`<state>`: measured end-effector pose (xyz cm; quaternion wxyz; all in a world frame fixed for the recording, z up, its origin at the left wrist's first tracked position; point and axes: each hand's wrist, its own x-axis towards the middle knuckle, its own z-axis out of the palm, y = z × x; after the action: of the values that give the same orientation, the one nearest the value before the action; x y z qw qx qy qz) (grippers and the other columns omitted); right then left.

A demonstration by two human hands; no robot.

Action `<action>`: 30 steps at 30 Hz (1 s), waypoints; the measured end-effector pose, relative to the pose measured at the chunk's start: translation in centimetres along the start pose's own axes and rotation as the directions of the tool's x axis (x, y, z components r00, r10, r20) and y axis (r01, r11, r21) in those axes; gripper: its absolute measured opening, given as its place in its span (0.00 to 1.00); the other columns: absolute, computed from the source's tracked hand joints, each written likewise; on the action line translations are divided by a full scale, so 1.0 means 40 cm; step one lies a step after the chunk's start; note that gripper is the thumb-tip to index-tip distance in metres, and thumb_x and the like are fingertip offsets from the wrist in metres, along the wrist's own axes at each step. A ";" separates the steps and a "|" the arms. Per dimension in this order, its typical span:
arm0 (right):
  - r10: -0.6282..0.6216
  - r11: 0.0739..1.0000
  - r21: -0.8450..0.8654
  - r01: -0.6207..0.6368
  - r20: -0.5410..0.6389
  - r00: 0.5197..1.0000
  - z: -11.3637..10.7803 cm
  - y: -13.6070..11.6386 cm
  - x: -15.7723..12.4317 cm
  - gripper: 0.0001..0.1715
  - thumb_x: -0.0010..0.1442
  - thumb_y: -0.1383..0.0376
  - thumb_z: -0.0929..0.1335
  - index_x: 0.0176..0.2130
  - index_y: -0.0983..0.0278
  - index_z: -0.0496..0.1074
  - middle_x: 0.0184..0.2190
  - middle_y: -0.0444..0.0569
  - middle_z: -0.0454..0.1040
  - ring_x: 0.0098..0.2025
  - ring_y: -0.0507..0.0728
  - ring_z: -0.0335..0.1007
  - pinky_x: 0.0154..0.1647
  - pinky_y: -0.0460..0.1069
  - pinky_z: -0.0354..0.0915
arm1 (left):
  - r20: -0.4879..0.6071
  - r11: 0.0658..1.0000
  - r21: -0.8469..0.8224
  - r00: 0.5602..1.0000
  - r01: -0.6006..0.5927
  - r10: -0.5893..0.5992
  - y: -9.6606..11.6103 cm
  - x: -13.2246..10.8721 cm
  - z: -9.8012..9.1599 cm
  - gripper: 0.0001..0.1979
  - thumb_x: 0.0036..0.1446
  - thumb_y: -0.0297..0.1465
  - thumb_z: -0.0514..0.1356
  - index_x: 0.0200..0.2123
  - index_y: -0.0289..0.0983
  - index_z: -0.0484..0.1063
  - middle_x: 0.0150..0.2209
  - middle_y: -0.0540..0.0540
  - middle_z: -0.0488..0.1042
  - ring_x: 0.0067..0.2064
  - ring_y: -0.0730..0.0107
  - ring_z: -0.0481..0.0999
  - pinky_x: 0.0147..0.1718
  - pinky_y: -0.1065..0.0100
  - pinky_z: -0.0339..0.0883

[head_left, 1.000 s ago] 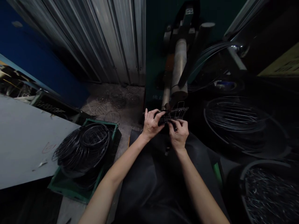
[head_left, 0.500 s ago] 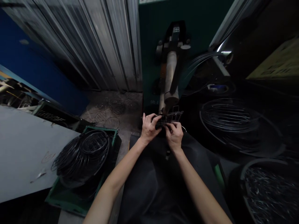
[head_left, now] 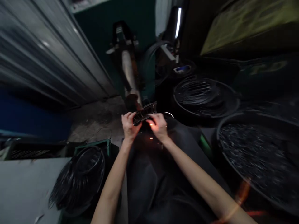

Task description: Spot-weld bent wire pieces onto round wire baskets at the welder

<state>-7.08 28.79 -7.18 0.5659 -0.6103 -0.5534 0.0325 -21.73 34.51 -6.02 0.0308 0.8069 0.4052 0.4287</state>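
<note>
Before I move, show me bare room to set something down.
The pale panel at lower left is largely bare, bordered by the wire bundle and dark crate; I can't tell whether it's level. Crowded: the left hand and right hand grip the wire frame near the machine arm amid sparks; wire rings and metal bits crowd the right.

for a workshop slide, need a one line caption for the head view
Left hand and right hand hold a dark wire frame near a metal cylinder, amid orange sparks.
</note>
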 end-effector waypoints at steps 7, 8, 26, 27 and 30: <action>-0.087 0.986 -0.102 0.132 0.360 0.929 -0.070 0.099 0.167 0.25 0.58 0.58 0.68 0.53 0.63 0.67 0.51 0.55 0.69 0.53 0.64 0.63 0.52 0.60 0.60 | 0.082 0.994 -0.055 0.993 0.091 -0.087 0.018 0.006 -0.013 0.27 0.43 0.27 0.67 0.48 0.38 0.64 0.46 0.42 0.69 0.51 0.59 0.70 0.52 0.55 0.64; -0.088 0.983 -0.107 0.149 0.441 0.893 -0.066 0.109 0.184 0.24 0.58 0.58 0.68 0.53 0.62 0.68 0.49 0.54 0.71 0.50 0.63 0.65 0.50 0.59 0.60 | 0.111 0.987 -0.093 0.986 0.133 -0.123 0.022 0.011 -0.025 0.28 0.42 0.27 0.67 0.48 0.38 0.64 0.46 0.43 0.69 0.50 0.60 0.71 0.51 0.57 0.66; 0.074 0.965 -0.243 0.100 0.617 0.784 -0.080 0.081 0.273 0.18 0.56 0.52 0.70 0.40 0.61 0.78 0.35 0.49 0.77 0.36 0.59 0.73 0.37 0.51 0.65 | 0.449 0.732 -0.399 0.814 0.552 -0.369 -0.001 0.117 -0.100 0.40 0.33 0.30 0.72 0.49 0.41 0.54 0.38 0.48 0.71 0.39 0.66 0.75 0.40 0.63 0.69; 0.098 0.963 -0.256 0.086 0.629 0.771 -0.072 0.082 0.288 0.18 0.56 0.52 0.70 0.39 0.61 0.79 0.34 0.49 0.77 0.35 0.60 0.73 0.36 0.51 0.64 | 0.461 0.719 -0.405 0.805 0.565 -0.373 -0.011 0.128 -0.092 0.40 0.33 0.29 0.72 0.49 0.41 0.54 0.38 0.49 0.70 0.37 0.68 0.75 0.38 0.65 0.69; 0.220 0.946 -0.324 0.012 0.670 0.709 -0.053 0.080 0.324 0.19 0.55 0.51 0.69 0.37 0.62 0.79 0.32 0.48 0.77 0.35 0.60 0.73 0.33 0.50 0.63 | 0.509 0.690 -0.383 0.764 0.614 -0.397 -0.037 0.157 -0.074 0.40 0.33 0.28 0.72 0.49 0.40 0.54 0.35 0.50 0.69 0.35 0.70 0.74 0.35 0.67 0.69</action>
<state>1.39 37.44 -1.13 0.2111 -0.6628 -0.6880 0.2067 -22.87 38.91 -0.54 0.4503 0.6865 0.4668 0.3287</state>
